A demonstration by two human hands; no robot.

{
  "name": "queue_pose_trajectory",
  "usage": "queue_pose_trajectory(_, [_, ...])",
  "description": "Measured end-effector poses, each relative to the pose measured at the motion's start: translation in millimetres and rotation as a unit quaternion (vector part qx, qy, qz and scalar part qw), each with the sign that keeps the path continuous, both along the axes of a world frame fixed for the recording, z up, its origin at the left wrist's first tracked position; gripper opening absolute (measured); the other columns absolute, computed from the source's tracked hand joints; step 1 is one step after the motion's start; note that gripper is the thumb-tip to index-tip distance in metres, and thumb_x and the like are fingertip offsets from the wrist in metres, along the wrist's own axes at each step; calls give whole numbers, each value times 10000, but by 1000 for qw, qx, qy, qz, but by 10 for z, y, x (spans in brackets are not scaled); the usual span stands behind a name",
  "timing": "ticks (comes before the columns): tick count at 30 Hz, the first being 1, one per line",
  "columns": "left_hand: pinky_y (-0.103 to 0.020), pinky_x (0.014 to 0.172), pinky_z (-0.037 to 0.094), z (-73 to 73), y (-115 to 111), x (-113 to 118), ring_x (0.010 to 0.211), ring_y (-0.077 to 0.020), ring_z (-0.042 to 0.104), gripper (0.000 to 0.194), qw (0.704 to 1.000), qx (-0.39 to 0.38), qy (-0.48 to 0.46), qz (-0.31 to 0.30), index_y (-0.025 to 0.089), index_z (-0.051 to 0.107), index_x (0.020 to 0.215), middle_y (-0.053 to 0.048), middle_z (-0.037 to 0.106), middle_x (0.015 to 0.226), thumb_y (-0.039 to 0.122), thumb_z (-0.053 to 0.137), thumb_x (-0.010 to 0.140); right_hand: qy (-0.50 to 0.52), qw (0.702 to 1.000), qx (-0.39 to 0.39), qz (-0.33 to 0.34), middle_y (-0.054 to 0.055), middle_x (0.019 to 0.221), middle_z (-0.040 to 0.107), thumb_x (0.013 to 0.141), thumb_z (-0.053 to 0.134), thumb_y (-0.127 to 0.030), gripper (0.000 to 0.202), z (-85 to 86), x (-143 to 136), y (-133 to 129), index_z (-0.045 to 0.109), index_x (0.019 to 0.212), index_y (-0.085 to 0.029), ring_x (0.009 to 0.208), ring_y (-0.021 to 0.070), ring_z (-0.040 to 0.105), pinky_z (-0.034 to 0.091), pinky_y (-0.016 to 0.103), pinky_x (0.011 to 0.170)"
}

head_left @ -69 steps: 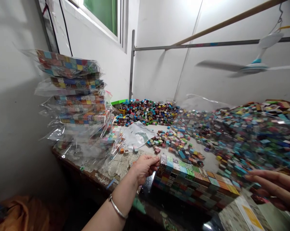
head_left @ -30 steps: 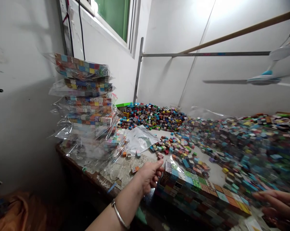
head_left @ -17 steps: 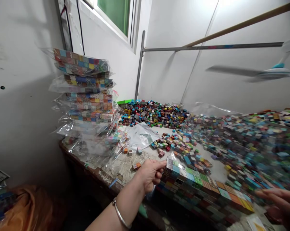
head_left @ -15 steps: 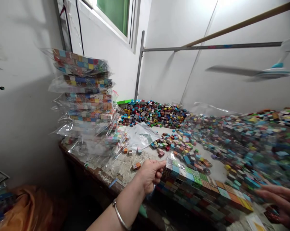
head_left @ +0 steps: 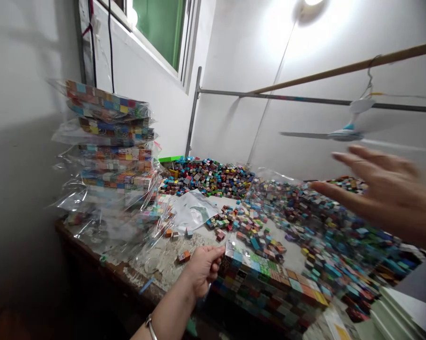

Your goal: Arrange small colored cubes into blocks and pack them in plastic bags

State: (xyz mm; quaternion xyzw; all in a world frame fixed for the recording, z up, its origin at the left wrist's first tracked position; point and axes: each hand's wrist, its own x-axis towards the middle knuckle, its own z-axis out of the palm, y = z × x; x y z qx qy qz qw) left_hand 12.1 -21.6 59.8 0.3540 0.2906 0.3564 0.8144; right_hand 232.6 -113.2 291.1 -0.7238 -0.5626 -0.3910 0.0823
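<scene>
My left hand is closed, pinching the clear plastic bag at the left end of a block of colourful cubes. The block lies along the table's front edge, its patterned top and front faces showing through the film. My right hand, somewhat blurred, is raised at the right with its fingers spread and nothing in it. Behind and below it stretches clear plastic film over a heap of loose cubes.
Bagged cube blocks are stacked high on the left of the worn table. More loose cubes are heaped at the back. A white plastic sheet lies mid-table. A fan hangs at the upper right.
My right hand has risen from low beside the block's right end, its fingers now spread. My left hand keeps its pinch at the block's left end. The view has shifted right and up.
</scene>
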Motion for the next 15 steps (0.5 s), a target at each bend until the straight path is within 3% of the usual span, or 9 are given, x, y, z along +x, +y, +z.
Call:
queue_pose_trajectory(3, [-148, 366, 53, -4, -1, 10, 350, 17, 266, 490, 1000, 11, -1, 8, 151, 432, 594, 88, 418, 469, 449, 781, 423, 11, 997, -79, -1, 195, 1408, 303, 703, 196, -784, 980, 172, -281, 356, 348, 1327, -43, 1307, 318, 209, 229, 444, 1045])
queue_pose_trajectory(8, [-163, 374, 50, -10, -6, 11, 346, 12, 264, 458, 1000, 20, -2, 19, 148, 446, 576, 85, 416, 456, 442, 774, 451, 133, 973, -175, -73, 218, 1236, 506, 631, 241, -835, 979, 217, -532, 900, 452, 1240, -99, 1115, 379, 468, 407, 473, 854])
queue_pose_trajectory(12, [-164, 374, 53, -6, -5, 14, 359, 7, 279, 460, 1000, 16, -8, 18, 145, 450, 574, 78, 421, 467, 441, 776, 441, 170, 960, -198, -95, 197, 1096, 590, 622, 314, -817, 832, 193, -470, 1181, 596, 1015, -140, 994, 358, 541, 426, 427, 779])
queue_pose_trajectory(15, [-160, 367, 53, -4, -8, 15, 358, 4, 280, 467, 1000, 12, -14, 16, 147, 449, 574, 83, 410, 458, 440, 780, 424, 195, 956, -207, -72, 166, 938, 643, 630, 497, -689, 600, 169, -396, 1274, 623, 855, -148, 850, 305, 579, 431, 368, 677])
